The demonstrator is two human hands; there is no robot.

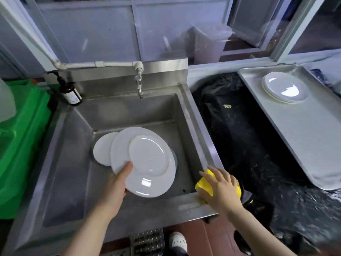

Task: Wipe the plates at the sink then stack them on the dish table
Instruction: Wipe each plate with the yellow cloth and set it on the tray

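Observation:
My left hand (118, 183) grips a white plate (145, 161) by its near rim, thumb on top, holding it tilted over the steel sink (70, 145). Another white plate (102, 148) lies in the basin behind it, partly hidden. My right hand (221, 189) rests on a yellow cloth (204, 183) on the sink's front right corner, fingers spread and curved over it. A stack of white plates (285, 87) sits on the metal dish table (304, 135) at the right.
A tap (139, 84) hangs over the back of the sink, with a brown pump bottle (70, 91) at the back left corner. A black-bagged bin (239, 130) stands between sink and dish table. A green crate (22, 135) is at the left.

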